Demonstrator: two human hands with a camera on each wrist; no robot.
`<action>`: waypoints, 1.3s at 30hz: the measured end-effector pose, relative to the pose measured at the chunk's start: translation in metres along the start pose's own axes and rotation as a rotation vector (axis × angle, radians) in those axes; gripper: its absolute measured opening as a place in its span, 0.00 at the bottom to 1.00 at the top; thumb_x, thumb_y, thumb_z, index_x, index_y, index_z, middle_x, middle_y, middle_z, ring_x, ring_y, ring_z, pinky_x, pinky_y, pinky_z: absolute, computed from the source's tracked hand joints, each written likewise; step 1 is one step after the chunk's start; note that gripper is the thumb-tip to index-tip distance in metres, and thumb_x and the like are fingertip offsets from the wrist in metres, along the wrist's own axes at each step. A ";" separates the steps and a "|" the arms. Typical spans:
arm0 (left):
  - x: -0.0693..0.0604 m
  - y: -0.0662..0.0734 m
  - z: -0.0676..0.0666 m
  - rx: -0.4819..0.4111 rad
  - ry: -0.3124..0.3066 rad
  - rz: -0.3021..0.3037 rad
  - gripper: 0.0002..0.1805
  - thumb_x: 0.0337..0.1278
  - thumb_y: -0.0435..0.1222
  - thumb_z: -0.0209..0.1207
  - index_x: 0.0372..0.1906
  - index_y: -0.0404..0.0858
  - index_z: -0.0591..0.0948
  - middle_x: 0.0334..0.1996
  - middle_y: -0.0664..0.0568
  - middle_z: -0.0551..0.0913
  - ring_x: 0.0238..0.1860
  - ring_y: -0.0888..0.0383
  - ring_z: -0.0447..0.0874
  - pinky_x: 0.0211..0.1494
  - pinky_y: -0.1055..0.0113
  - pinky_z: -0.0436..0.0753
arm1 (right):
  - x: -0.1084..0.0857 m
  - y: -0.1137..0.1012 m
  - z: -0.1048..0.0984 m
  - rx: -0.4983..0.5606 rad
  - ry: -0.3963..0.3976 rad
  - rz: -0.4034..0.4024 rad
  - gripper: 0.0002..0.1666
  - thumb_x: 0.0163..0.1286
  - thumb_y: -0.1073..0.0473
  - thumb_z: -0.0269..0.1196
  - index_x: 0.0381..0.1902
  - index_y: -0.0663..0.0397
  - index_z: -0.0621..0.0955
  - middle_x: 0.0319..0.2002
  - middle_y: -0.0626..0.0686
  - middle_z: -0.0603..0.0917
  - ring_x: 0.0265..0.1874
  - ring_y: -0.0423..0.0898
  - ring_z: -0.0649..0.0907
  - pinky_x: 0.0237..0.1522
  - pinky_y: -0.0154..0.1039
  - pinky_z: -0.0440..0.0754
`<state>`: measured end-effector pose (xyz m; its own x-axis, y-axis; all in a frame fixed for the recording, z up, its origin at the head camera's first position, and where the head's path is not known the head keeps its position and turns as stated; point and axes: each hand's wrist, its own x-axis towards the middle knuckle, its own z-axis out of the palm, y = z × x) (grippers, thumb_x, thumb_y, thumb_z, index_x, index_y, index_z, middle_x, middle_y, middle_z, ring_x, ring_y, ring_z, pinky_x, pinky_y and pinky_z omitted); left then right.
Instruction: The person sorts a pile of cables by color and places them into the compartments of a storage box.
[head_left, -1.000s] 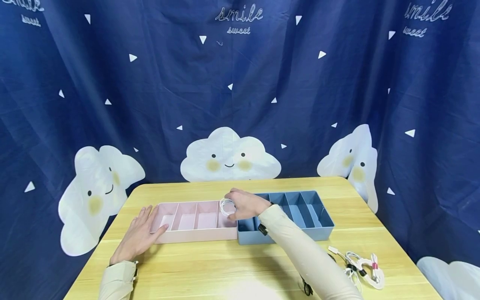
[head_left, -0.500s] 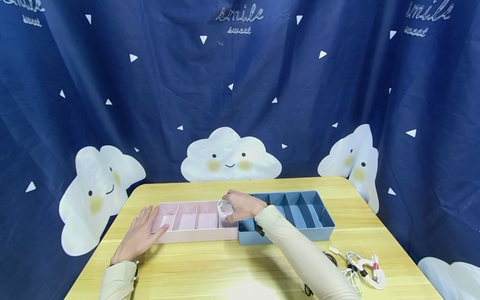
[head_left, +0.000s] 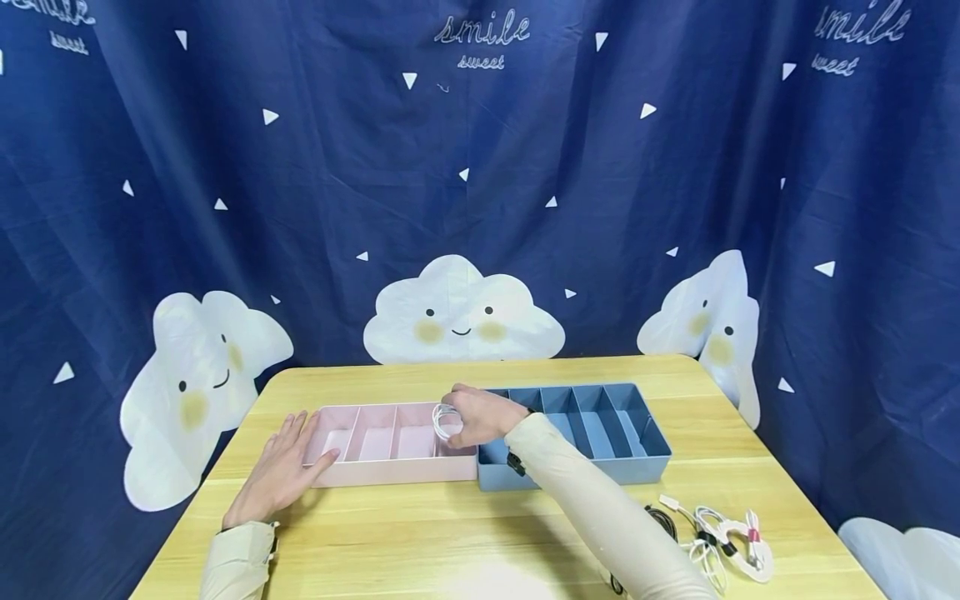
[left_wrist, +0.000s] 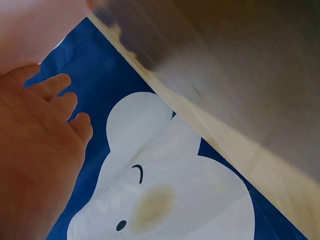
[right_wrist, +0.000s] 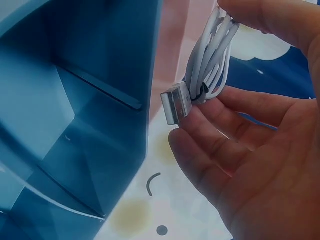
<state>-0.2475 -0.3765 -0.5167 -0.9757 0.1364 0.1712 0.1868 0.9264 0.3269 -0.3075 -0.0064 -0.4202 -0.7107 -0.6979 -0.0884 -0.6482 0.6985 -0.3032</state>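
While the left hand (head_left: 273, 477) rests at the pink box (head_left: 397, 473), the right hand (head_left: 483, 417) holds a white cable (head_left: 439, 423)

When I look from the left side, I see first the left hand, relaxed, its fingers nearly straight at the left end of the pink box; it grips nothing. The pink box stands on a wooden table (head_left: 390, 533) and shows four compartments in a row. At its right part is the white cable, wound in a loop, with a black tie (right_wrist: 201, 93) and a silver plug (right_wrist: 172, 106). The right hand is half closed and pinches this loop between thumb and fingers. How high the loop is, I cannot tell. Just beside stands a blue box (head_left: 630, 471), also divided, partly hidden by the right sleeve (head_left: 596, 521). Further right lie a black cable (head_left: 663, 520) and some tied white cords (head_left: 760, 562). Behind hangs a dark blue curtain (head_left: 465, 225).
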 end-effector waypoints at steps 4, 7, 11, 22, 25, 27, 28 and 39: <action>0.000 0.000 0.000 0.005 0.005 0.003 0.50 0.72 0.64 0.50 0.82 0.32 0.55 0.80 0.25 0.53 0.81 0.26 0.46 0.78 0.28 0.51 | 0.001 0.000 0.002 -0.003 -0.005 -0.002 0.36 0.63 0.49 0.74 0.65 0.58 0.79 0.59 0.55 0.81 0.43 0.39 0.80 0.52 0.33 0.83; 0.000 0.000 0.000 0.004 0.007 0.004 0.50 0.72 0.64 0.50 0.82 0.32 0.55 0.80 0.25 0.53 0.81 0.26 0.46 0.78 0.28 0.51 | 0.002 0.000 0.002 -0.010 -0.005 -0.004 0.36 0.63 0.48 0.74 0.65 0.57 0.79 0.59 0.54 0.82 0.42 0.38 0.79 0.51 0.33 0.83; 0.000 0.000 0.000 0.004 0.006 0.001 0.50 0.72 0.64 0.50 0.82 0.32 0.55 0.80 0.25 0.53 0.81 0.26 0.46 0.78 0.27 0.51 | 0.003 -0.001 0.003 -0.015 -0.006 -0.012 0.34 0.63 0.48 0.74 0.63 0.57 0.80 0.57 0.54 0.82 0.40 0.38 0.79 0.48 0.32 0.82; 0.000 0.000 0.000 0.004 0.002 -0.002 0.50 0.72 0.64 0.50 0.82 0.32 0.55 0.80 0.26 0.53 0.81 0.27 0.45 0.78 0.28 0.51 | 0.009 -0.001 0.008 -0.028 -0.005 -0.032 0.33 0.62 0.49 0.75 0.61 0.56 0.80 0.55 0.53 0.83 0.40 0.38 0.78 0.47 0.31 0.82; 0.000 0.000 0.000 0.002 -0.005 -0.005 0.51 0.72 0.64 0.50 0.82 0.32 0.55 0.80 0.26 0.52 0.81 0.27 0.45 0.78 0.28 0.50 | 0.010 -0.001 0.010 -0.022 -0.002 -0.036 0.31 0.62 0.49 0.75 0.60 0.56 0.81 0.54 0.53 0.83 0.41 0.38 0.78 0.47 0.31 0.82; 0.001 0.000 0.000 0.002 -0.006 -0.005 0.51 0.72 0.64 0.50 0.82 0.31 0.55 0.80 0.26 0.52 0.81 0.27 0.45 0.78 0.28 0.50 | 0.011 0.000 0.011 -0.025 -0.001 -0.037 0.31 0.61 0.49 0.75 0.59 0.56 0.81 0.54 0.52 0.83 0.41 0.37 0.78 0.47 0.31 0.82; 0.001 0.000 0.000 0.002 -0.005 -0.004 0.51 0.72 0.64 0.50 0.82 0.31 0.55 0.80 0.25 0.52 0.81 0.27 0.45 0.78 0.27 0.51 | 0.011 0.000 0.011 -0.029 0.000 -0.037 0.31 0.61 0.49 0.75 0.59 0.56 0.82 0.54 0.52 0.83 0.41 0.37 0.78 0.47 0.31 0.82; 0.001 -0.002 0.001 0.011 0.010 0.009 0.50 0.72 0.63 0.50 0.82 0.31 0.55 0.80 0.25 0.53 0.81 0.26 0.46 0.77 0.27 0.51 | 0.015 -0.005 0.015 -0.064 -0.009 -0.027 0.32 0.62 0.46 0.75 0.60 0.54 0.82 0.56 0.51 0.83 0.43 0.38 0.78 0.49 0.32 0.82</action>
<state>-0.2489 -0.3774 -0.5183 -0.9728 0.1411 0.1836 0.1943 0.9289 0.3153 -0.3103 -0.0225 -0.4344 -0.6906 -0.7177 -0.0893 -0.6835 0.6880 -0.2439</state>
